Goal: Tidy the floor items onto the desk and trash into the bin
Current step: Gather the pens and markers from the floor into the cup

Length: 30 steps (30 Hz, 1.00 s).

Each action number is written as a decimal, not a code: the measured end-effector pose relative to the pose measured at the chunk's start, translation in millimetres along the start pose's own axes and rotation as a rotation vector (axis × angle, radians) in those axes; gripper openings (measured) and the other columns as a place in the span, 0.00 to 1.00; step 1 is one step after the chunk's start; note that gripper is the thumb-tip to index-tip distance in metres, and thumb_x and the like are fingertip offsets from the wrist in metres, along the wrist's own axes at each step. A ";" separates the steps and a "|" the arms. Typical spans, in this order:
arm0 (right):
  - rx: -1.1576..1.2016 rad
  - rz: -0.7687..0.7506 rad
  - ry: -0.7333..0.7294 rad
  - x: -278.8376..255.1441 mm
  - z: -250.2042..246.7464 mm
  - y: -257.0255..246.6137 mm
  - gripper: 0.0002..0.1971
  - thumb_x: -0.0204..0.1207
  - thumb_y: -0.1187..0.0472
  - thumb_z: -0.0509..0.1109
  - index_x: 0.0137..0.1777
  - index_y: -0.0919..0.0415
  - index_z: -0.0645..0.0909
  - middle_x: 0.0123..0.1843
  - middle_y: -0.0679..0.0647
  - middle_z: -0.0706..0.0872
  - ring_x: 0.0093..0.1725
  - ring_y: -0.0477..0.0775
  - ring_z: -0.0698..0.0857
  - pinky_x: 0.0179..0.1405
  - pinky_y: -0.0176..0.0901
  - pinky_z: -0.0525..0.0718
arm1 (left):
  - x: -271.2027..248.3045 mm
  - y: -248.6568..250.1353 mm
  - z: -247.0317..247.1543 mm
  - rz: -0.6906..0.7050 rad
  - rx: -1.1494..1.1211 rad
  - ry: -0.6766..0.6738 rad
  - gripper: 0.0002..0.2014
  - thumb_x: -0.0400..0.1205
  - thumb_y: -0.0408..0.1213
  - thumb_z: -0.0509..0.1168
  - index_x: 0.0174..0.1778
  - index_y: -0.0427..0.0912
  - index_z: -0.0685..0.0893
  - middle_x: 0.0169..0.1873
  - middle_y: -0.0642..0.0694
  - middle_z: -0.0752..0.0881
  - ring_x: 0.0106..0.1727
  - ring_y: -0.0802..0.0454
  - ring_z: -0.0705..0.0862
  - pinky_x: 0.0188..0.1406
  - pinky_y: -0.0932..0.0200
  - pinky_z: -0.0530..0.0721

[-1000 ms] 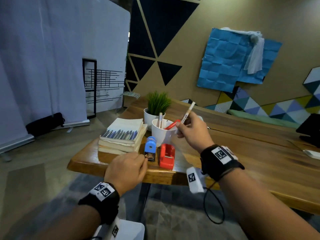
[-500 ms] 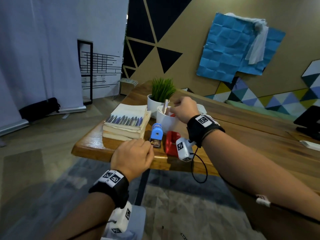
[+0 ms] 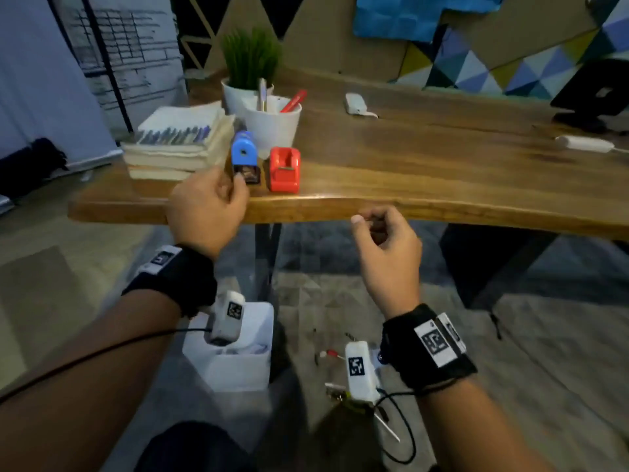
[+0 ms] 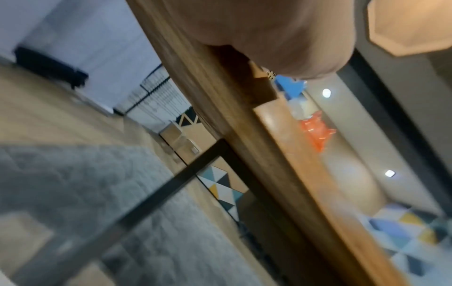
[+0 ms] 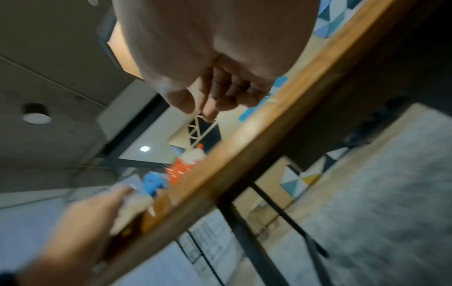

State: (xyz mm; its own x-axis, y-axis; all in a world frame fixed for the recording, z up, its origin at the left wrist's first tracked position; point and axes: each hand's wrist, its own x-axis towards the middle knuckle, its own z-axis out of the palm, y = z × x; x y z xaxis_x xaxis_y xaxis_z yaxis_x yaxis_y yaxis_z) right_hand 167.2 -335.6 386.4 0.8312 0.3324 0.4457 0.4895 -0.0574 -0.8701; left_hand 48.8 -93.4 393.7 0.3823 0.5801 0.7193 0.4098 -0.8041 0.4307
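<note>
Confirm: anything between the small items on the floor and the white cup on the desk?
Yes: the blue sharpener and red tape dispenser stand at the desk edge in front of the white cup; the left hand is at the sharpener.

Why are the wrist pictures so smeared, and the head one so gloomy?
Head view: dim and soft, with a glare streak along the desk front edge and lines bowed by the wide lens. Left wrist view: motion-smeared, the left hand a near blur. Right wrist view: smeared too; the right hand is clearest.
</note>
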 end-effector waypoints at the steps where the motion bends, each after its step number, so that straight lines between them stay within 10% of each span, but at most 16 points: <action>1: 0.012 0.036 0.039 -16.5 -7.8 21.6 0.04 0.84 0.56 0.74 0.50 0.55 0.86 0.39 0.49 0.88 0.36 0.42 0.82 0.38 0.35 0.81 | -10.9 8.7 1.8 -0.015 -0.116 0.042 0.22 0.87 0.48 0.64 0.29 0.42 0.69 0.24 0.44 0.72 0.28 0.41 0.71 0.30 0.47 0.67; 4: -0.030 0.254 0.124 -59.1 -20.3 105.0 0.04 0.82 0.59 0.73 0.46 0.54 0.85 0.36 0.48 0.85 0.36 0.43 0.81 0.40 0.39 0.81 | -71.1 45.6 21.0 0.036 -0.277 -0.103 0.22 0.87 0.44 0.65 0.29 0.42 0.69 0.23 0.47 0.67 0.27 0.44 0.68 0.29 0.48 0.66; 8: -0.127 0.535 0.137 -80.2 -24.1 207.5 0.05 0.80 0.58 0.72 0.42 0.51 0.85 0.40 0.60 0.92 0.43 0.62 0.90 0.45 0.44 0.87 | -167.3 56.7 91.0 0.180 -0.268 -0.691 0.23 0.86 0.47 0.63 0.26 0.45 0.66 0.19 0.49 0.66 0.24 0.44 0.69 0.26 0.47 0.72; 10: -0.190 0.610 0.128 -85.5 -25.0 254.0 0.04 0.82 0.60 0.72 0.47 0.58 0.88 0.41 0.58 0.92 0.44 0.61 0.90 0.37 0.34 0.80 | -211.7 37.2 140.2 0.231 -0.252 -0.975 0.24 0.86 0.47 0.65 0.26 0.45 0.66 0.20 0.49 0.68 0.25 0.43 0.71 0.29 0.43 0.74; 14: -0.295 0.800 0.118 -109.4 -28.3 347.7 0.08 0.82 0.58 0.72 0.51 0.61 0.89 0.44 0.57 0.91 0.50 0.62 0.90 0.47 0.46 0.85 | -288.0 2.3 224.7 0.214 -0.117 -1.330 0.28 0.89 0.44 0.66 0.23 0.47 0.63 0.22 0.51 0.65 0.34 0.37 0.79 0.37 0.54 0.66; 20: -0.379 1.141 0.096 -172.6 -17.4 461.5 0.14 0.86 0.55 0.65 0.59 0.61 0.89 0.58 0.64 0.93 0.60 0.69 0.89 0.54 0.52 0.86 | -379.9 -39.2 317.0 0.036 -0.228 -1.405 0.22 0.81 0.52 0.63 0.29 0.38 0.78 0.29 0.37 0.78 0.34 0.39 0.81 0.37 0.49 0.74; 30: -0.265 1.523 0.204 -277.7 -27.6 555.9 0.20 0.87 0.55 0.59 0.70 0.61 0.87 0.64 0.61 0.91 0.65 0.63 0.88 0.64 0.55 0.86 | -462.9 -29.8 430.0 0.128 0.092 -1.515 0.05 0.85 0.31 0.65 0.54 0.36 0.83 0.51 0.33 0.85 0.56 0.32 0.84 0.46 0.48 0.74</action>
State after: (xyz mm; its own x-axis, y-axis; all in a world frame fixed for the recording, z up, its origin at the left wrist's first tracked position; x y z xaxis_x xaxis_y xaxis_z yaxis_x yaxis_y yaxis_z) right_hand 215.8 -485.8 -215.3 0.5784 -0.3196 -0.7506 -0.8047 -0.3746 -0.4606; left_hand 215.8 -282.0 -186.5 0.8575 0.1380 -0.4956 0.3357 -0.8802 0.3357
